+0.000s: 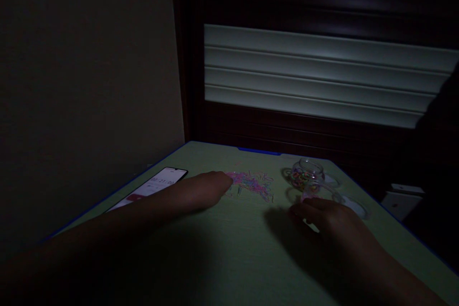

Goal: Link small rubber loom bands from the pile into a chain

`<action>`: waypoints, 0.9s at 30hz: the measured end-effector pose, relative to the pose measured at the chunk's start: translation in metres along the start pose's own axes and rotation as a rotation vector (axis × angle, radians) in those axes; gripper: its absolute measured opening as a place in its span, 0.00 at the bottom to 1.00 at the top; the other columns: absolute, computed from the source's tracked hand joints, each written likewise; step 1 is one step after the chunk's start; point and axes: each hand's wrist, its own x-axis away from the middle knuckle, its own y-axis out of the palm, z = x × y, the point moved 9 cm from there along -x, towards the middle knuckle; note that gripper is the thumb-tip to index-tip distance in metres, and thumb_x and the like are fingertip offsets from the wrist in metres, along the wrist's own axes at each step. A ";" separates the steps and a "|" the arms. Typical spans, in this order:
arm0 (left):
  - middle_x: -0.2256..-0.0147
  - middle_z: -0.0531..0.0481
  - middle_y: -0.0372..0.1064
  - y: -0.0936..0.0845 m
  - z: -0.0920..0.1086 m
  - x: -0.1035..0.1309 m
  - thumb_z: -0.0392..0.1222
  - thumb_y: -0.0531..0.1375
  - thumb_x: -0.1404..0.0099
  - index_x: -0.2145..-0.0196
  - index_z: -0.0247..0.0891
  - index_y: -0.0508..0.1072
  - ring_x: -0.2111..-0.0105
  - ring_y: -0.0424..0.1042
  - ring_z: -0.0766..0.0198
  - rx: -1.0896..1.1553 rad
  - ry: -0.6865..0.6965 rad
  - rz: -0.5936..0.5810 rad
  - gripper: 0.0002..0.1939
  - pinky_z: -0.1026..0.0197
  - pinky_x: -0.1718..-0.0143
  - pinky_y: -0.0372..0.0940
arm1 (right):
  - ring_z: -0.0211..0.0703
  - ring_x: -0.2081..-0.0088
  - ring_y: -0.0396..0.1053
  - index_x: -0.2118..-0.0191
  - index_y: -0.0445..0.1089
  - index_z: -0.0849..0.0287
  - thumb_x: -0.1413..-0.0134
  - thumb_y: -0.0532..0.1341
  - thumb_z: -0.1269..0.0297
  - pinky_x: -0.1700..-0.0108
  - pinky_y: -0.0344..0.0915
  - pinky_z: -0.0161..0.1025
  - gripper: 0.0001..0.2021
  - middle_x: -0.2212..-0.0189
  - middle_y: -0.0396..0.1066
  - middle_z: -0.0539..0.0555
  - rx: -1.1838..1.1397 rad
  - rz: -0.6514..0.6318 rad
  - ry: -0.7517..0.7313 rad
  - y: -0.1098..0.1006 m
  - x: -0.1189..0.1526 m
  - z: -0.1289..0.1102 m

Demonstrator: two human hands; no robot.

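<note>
A loose heap of thin, colourful bands (251, 184), mostly pink and purple, lies on the pale green table (229, 253). At its left edge is my left hand (211, 187), fingers curled together; whatever is between them is hidden. My right hand (330, 217) is closed, thumb and fingers drawn together, beside a clear container (324, 187) with something pink by the fingertips. Whether it grips this container or some bands cannot be made out. Just behind stands an open clear jar (307, 172) holding multicoloured small bands.
A phone (158, 184) showing a running timer lies at the left under my forearm. Round clear lids (355, 206) rest near the table's right edge. A white box (401, 201) sits beyond that edge. A wall and a dark slatted panel (304, 67) close off the back.
</note>
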 end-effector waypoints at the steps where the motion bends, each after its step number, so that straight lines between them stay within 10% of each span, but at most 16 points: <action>1: 0.63 0.44 0.69 0.000 -0.001 0.000 0.39 0.45 0.38 0.64 0.38 0.68 0.67 0.68 0.60 0.011 0.004 0.001 0.13 0.62 0.69 0.60 | 0.37 0.73 0.66 0.70 0.70 0.57 0.49 0.52 0.74 0.70 0.57 0.33 0.10 0.74 0.68 0.51 0.002 -0.005 0.008 0.001 0.000 0.001; 10: 0.62 0.44 0.69 0.003 0.001 0.002 0.40 0.45 0.38 0.62 0.38 0.68 0.66 0.68 0.58 0.076 0.015 0.029 0.14 0.60 0.67 0.60 | 0.37 0.72 0.66 0.68 0.70 0.57 0.49 0.52 0.74 0.70 0.57 0.33 0.10 0.74 0.68 0.51 0.007 -0.011 0.013 -0.001 0.000 0.001; 20: 0.66 0.47 0.65 0.019 0.075 0.008 0.35 0.45 0.37 0.63 0.38 0.62 0.71 0.65 0.62 0.018 0.367 0.206 0.08 0.63 0.74 0.56 | 0.36 0.75 0.65 0.74 0.68 0.58 0.50 0.51 0.73 0.73 0.57 0.33 0.10 0.76 0.67 0.51 0.006 0.023 0.043 -0.002 -0.002 0.005; 27: 0.64 0.49 0.62 0.036 0.093 0.003 0.34 0.43 0.35 0.61 0.39 0.60 0.70 0.65 0.63 0.030 0.421 0.338 0.09 0.61 0.70 0.59 | 0.37 0.74 0.65 0.73 0.67 0.57 0.49 0.51 0.72 0.72 0.57 0.33 0.10 0.76 0.68 0.50 0.004 0.037 0.079 0.000 -0.002 0.010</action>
